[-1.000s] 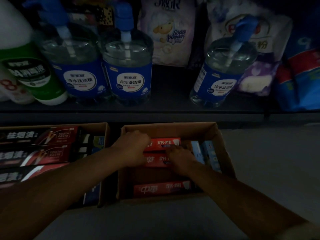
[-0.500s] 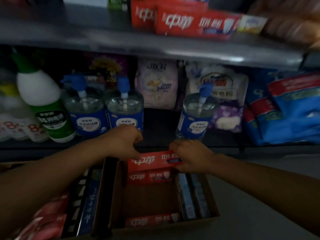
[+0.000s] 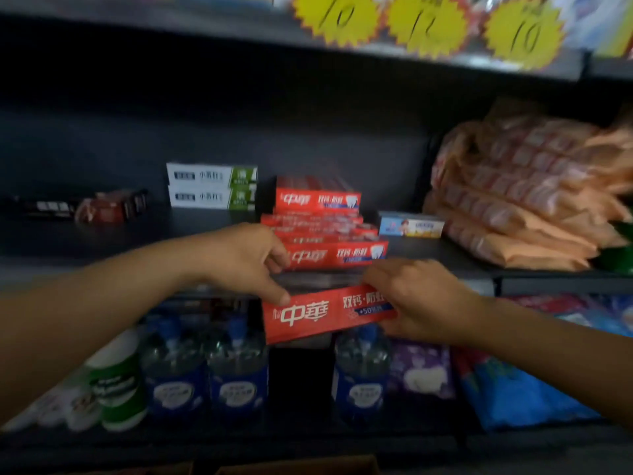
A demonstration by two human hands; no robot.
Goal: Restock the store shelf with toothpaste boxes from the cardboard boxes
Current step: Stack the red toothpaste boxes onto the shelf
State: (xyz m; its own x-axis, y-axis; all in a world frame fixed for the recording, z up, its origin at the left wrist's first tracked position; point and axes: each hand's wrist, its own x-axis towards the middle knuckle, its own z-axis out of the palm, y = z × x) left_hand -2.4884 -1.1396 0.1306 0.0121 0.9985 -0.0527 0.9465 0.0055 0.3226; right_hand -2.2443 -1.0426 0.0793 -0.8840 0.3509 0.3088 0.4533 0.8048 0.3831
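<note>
while held level, the red toothpaste box [image 3: 320,314] runs left-right, just below the shelf stack [image 3: 329,234]. left hand [image 3: 245,260] pinches its left end, right hand [image 3: 419,298] grips the right; stack lies up and ahead.

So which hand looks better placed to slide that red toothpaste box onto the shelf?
Probably the right hand: it grips the red toothpaste box's end, while the left hand only pinches its upper corner by the shelved red stack.
</note>
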